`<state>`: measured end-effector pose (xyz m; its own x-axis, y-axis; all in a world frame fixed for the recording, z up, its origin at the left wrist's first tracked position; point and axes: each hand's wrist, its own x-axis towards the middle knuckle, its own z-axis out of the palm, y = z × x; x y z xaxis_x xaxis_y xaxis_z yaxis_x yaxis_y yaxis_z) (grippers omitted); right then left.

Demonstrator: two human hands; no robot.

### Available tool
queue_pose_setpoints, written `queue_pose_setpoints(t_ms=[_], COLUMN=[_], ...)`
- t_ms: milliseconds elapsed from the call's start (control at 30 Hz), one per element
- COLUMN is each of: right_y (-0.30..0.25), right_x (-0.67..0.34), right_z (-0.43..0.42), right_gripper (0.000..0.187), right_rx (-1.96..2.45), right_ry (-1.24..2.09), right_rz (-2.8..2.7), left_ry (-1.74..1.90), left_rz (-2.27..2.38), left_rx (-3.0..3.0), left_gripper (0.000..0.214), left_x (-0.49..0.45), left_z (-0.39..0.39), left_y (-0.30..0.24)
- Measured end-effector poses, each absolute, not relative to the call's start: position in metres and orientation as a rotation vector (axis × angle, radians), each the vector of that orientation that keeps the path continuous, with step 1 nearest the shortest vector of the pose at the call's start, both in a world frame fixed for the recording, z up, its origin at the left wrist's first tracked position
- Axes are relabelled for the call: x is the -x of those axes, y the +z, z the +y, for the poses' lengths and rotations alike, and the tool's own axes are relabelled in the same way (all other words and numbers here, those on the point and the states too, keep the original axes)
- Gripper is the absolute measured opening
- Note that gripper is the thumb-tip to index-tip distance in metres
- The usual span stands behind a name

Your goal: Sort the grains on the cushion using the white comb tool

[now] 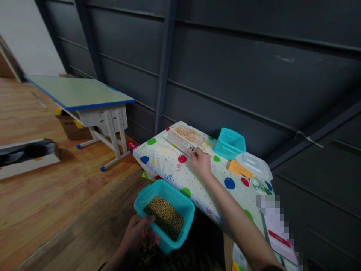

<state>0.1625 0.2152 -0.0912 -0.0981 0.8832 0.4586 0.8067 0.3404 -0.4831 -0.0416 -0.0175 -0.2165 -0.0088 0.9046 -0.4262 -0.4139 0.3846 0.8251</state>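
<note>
Gripping the near rim of 1 teal box (176,197), the left fingers (148,219) are closed on it; yellow beans (166,211) lie inside, just beyond them. Farther out, over the table (191,184), the right fingers (198,153) are clamped on the end of 1 white slotted strip (182,143). Right of these fingers: 1 orange cloth (239,168), 1 clear lid (254,165), a 2nd teal box (224,150). Pale grains (193,135) lie spread just past the strip.
</note>
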Motion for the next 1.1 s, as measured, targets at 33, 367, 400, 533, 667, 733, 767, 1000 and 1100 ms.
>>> queue_pose_setpoints(t_ms=[33, 367, 400, 533, 667, 733, 767, 1000, 1100], right_y=[-0.091, -0.094, -0.094, -0.092, -0.092, -0.093, -0.094, -0.098, -0.1], right_x=[-0.169, -0.195, -0.19, -0.167, -0.164, -0.172, -0.178, -0.221, -0.233], right_z=[0.219, 0.238, 0.239, 0.248, 0.254, 0.255, 0.255, 0.255, 0.255], right_gripper=[0.022, 0.02, 0.021, 0.019, 0.012, 0.01, 0.01, 0.015, 0.019], right_rx=[1.489, 1.436, 1.43, 1.433, 1.487, 1.505, 1.513, 1.553, 1.564], right_ry=[0.152, 0.32, 0.325, 0.342, 0.329, 0.336, 0.336, 0.41, 0.449], right_rz=[-1.843, -1.696, -1.726, -1.826, -1.813, -1.771, -1.751, -1.6, -1.527], left_ry=[1.125, 1.121, 1.124, 1.141, 1.12, 1.111, 1.109, 1.115, 1.123], left_rz=[1.168, 1.128, 1.146, 1.164, 1.112, 1.119, 1.123, 1.081, 1.085], left_rx=[-0.539, -0.571, -0.567, -0.559, -0.575, -0.584, -0.588, -0.587, -0.579], left_gripper=[0.056, 0.06, 0.063, 0.063, 0.052, 0.05, 0.05, 0.052, 0.051], left_x=[0.041, 0.04, 0.04, 0.041, 0.048, 0.049, 0.049, 0.044, 0.043], left_z=[-0.017, -0.016, -0.016, -0.016, -0.021, -0.022, -0.022, -0.022, -0.023], left_y=[-0.22, -0.231, -0.233, -0.232, -0.222, -0.217, -0.216, -0.212, -0.215])
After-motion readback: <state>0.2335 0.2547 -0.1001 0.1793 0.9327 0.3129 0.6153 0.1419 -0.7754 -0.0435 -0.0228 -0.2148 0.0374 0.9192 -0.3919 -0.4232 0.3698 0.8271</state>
